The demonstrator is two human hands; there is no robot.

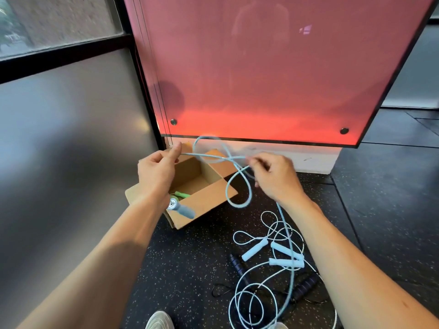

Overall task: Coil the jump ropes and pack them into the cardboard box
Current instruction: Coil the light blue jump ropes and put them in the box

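My left hand (156, 172) pinches a light blue jump rope (238, 184) between thumb and fingers, and one grey-blue handle (181, 208) of it hangs below my wrist. My right hand (273, 176) grips the same rope further along. Between the hands the rope forms loops over the open cardboard box (209, 200) and then trails down to the floor. A green handle (182, 194) lies inside the box. On the floor at the right lie white ropes with pale blue handles (285, 252) and a dark rope with purple handles (306, 284).
A glowing red panel (273, 79) stands right behind the box, with a white base under it. A grey metal wall fills the left side. The floor (190, 269) is dark speckled rubber. The toes of my shoes (159, 320) show at the bottom edge.
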